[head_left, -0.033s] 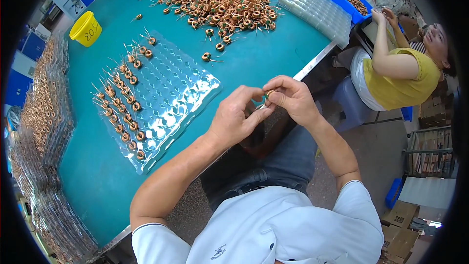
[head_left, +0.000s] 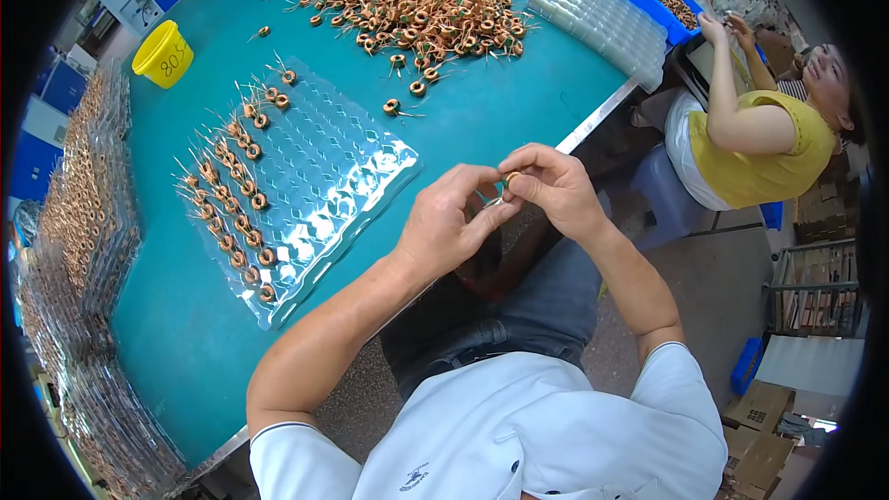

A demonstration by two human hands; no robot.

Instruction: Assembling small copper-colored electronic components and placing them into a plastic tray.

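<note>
Fingertips of the left hand point(head_left: 451, 222) and right hand point(head_left: 553, 187) pinch one small copper coil point(head_left: 510, 179) between them. Left of the grip lies a clear plastic tray point(head_left: 319, 181); far beyond it, a yellow cup point(head_left: 163, 55).

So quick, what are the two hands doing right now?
Left hand: fingers curled, pinching at the coil.
Right hand: closed on the same coil at its fingertips.

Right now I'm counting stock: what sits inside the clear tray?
The clear tray holds copper coils in its left-hand pockets; the remaining pockets look empty. Glare hides some pockets.
</note>
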